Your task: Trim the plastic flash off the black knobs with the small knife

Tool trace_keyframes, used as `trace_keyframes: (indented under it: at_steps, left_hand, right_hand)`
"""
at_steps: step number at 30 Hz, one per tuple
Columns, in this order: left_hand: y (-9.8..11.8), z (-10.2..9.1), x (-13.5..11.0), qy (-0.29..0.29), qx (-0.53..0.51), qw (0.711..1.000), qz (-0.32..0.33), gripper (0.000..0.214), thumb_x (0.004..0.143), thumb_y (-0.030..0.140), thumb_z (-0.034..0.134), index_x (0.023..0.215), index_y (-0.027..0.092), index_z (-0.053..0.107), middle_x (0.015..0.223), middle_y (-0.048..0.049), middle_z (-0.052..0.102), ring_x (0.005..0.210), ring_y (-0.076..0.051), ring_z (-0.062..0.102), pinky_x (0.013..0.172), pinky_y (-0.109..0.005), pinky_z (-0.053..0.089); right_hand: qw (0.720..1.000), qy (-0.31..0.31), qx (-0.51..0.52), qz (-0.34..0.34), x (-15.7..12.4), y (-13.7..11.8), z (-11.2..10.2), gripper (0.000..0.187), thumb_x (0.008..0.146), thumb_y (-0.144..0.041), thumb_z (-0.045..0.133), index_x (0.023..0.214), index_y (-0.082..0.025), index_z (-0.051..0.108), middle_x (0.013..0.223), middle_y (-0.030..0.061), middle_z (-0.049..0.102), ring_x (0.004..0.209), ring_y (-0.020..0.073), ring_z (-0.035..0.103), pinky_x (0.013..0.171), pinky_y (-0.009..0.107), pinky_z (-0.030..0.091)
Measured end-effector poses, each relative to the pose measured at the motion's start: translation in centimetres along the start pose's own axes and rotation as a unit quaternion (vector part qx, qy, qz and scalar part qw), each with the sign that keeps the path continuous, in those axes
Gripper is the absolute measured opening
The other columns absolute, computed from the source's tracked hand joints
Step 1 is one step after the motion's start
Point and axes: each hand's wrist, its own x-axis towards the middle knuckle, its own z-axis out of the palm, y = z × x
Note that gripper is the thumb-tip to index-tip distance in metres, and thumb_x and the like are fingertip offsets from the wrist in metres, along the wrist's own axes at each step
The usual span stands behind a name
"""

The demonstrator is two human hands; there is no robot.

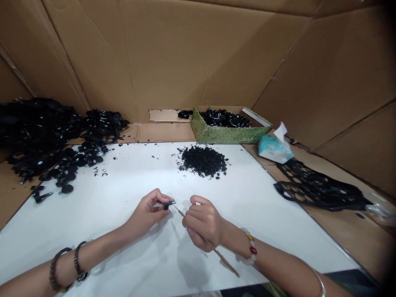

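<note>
My left hand (pixel 154 209) pinches a small black part (pixel 167 204) with a shiny metal pin sticking out to the right. My right hand (pixel 202 222) is closed round a thin stick-like tool (pixel 225 264) with a brown handle. Its fine metal tip points at the black part, close to the pin; whether it touches I cannot tell. Beyond both hands lies a heap of tiny black rings and bits (pixel 203 161) on the white board (pixel 133 255).
Black parts (pixel 40 128) are piled high at the left, some spilling onto the board. At the back stands a green box (pixel 229 135) of black pieces. A tissue pack (pixel 274 148) and black perforated sheets (pixel 321 185) lie at right. Cardboard walls (pixel 192 57) enclose the table.
</note>
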Motion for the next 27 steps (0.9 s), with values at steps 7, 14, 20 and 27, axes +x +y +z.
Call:
trace_keyframes:
  at_steps: [7,14,20,27]
  left_hand:
    - [0.11,0.01,-0.01,-0.001,-0.004,1.000,-0.005,0.019,0.072,0.019,0.065,0.075,0.019,0.046,0.103,-0.0048,0.061,0.086,-0.014,0.055,0.072,-0.028,0.040]
    - [0.24,0.14,-0.02,0.005,0.000,1.000,-0.001,0.020,0.071,0.018,0.065,0.074,0.018,0.045,0.102,-0.0054,0.062,0.090,-0.016,0.055,0.070,-0.027,0.041]
    - [0.07,0.03,-0.05,0.000,0.007,1.000,0.000,0.018,0.073,0.015,0.062,0.076,0.019,0.045,0.104,-0.0045,0.061,0.093,-0.016,0.055,0.072,-0.028,0.041]
    - [-0.06,0.02,-0.03,-0.003,0.011,1.000,0.003,0.017,0.073,0.013,0.062,0.076,0.018,0.046,0.103,-0.0054,0.060,0.094,-0.016,0.054,0.070,-0.027,0.041]
  right_hand:
    - [1.000,-0.006,-0.007,-0.001,-0.05,0.10,0.00,0.012,0.069,-0.010,0.034,0.065,-0.020,0.038,0.046,-0.0053,0.036,0.041,0.0110,0.024,0.051,0.029,0.026]
    - [1.000,-0.016,-0.021,-0.013,-0.09,0.04,0.01,0.015,0.072,-0.009,0.032,0.064,-0.021,0.038,0.046,-0.0047,0.038,0.041,0.0112,0.025,0.052,0.030,0.026]
    - [0.999,-0.006,-0.031,-0.019,-0.01,0.03,0.10,0.015,0.071,-0.009,0.034,0.063,-0.020,0.039,0.046,-0.0052,0.035,0.042,0.0107,0.022,0.052,0.029,0.026]
    - [0.993,-0.020,-0.097,-0.061,0.23,-0.48,0.14,0.016,0.065,-0.008,0.040,0.055,-0.020,0.037,0.046,-0.0039,0.030,0.045,0.0114,0.019,0.048,0.028,0.021]
